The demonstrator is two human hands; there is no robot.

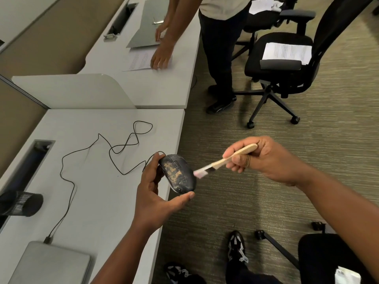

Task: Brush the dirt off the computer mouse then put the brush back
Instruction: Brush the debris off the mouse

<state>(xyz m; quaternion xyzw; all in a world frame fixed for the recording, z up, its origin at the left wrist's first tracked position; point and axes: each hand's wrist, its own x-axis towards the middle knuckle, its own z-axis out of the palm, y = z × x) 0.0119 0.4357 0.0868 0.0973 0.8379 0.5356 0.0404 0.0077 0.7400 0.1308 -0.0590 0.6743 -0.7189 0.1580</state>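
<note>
My left hand (152,198) holds a black computer mouse (178,173) just past the desk's right edge, thumb under its rear and fingers on its front. Tan dirt streaks cover the mouse's top. Its thin black cable (106,148) loops across the grey desk (98,201) down to a laptop. My right hand (266,158) grips the wooden handle of a small brush (223,160). The pale bristles are blurred and touch the mouse's right side.
A closed silver laptop (51,263) lies at the desk's near corner, with a black mesh cup (22,203) on the left. Another person stands at the far desk handling papers (141,60). Black office chairs (283,64) stand on the carpet to the right.
</note>
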